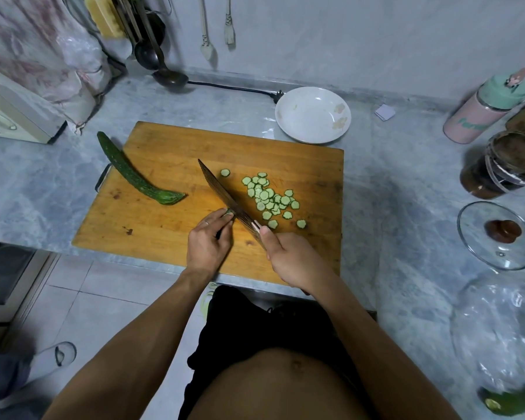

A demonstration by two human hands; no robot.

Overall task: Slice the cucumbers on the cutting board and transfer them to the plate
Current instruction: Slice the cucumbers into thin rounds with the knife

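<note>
Left hand [208, 237] pinching cucumber stub [229, 212] mid-board [152, 225], fingertips tucked clear of the blade. Right hand [288, 256] wrapped round knife [228, 198], edge against the stub. Slices [270, 200] piled right of it (plate [312, 115] beyond board, bare); second cucumber [134, 174] waiting left.

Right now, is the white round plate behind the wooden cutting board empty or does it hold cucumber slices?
Empty. The white round plate shows only its bare surface; the cut green cucumber slices all lie on the wooden cutting board.
</note>
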